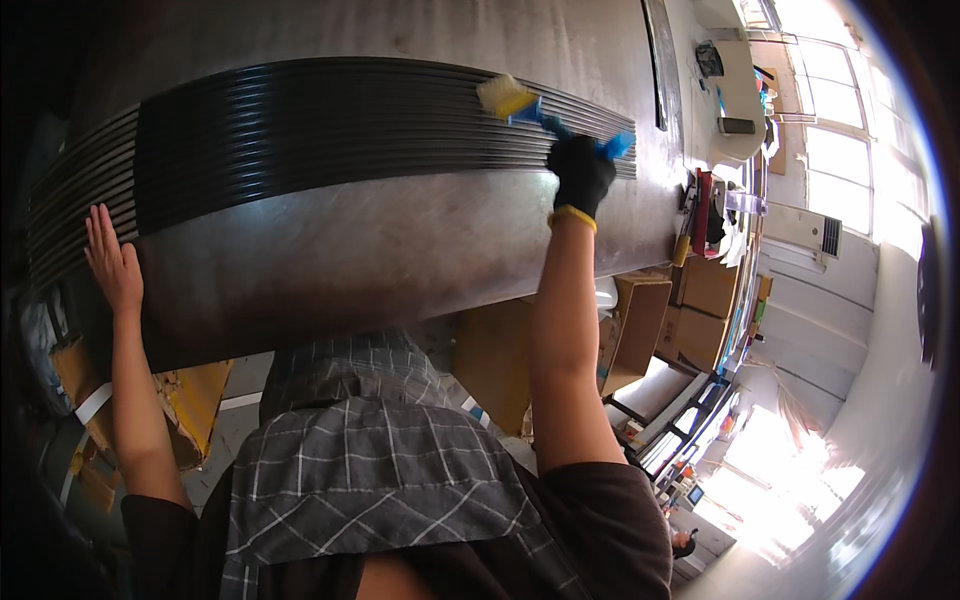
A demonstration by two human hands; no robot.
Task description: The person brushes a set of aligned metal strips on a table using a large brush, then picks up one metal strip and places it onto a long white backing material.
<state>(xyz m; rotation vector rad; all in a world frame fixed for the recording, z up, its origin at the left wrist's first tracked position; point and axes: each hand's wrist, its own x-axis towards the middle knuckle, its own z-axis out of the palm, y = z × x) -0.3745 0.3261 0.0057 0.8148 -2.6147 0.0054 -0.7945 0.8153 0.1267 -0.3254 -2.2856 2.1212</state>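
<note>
My right hand (pixel 580 175), in a black glove with a yellow cuff, is closed around the blue handle of a paintbrush (pixel 516 102). Its pale bristles point left over the right part of a row of long, narrow strips (pixel 330 125) lying side by side; whether they touch the strips I cannot tell. A wide middle stretch of the row is glossy black, while the left end looks lighter and brownish, with gaps showing. My bare left hand (pixel 115 262) lies flat, fingers stretched out, at the near edge of that left end.
Under the strips is a large, dark, smooth worktable (pixel 400 225). Cardboard boxes (pixel 640 325) stand below its right side, and torn cardboard (pixel 195 405) lies below its left. A red box (pixel 703 210) and small items sit past the right end. Farther right is another person (pixel 684 543).
</note>
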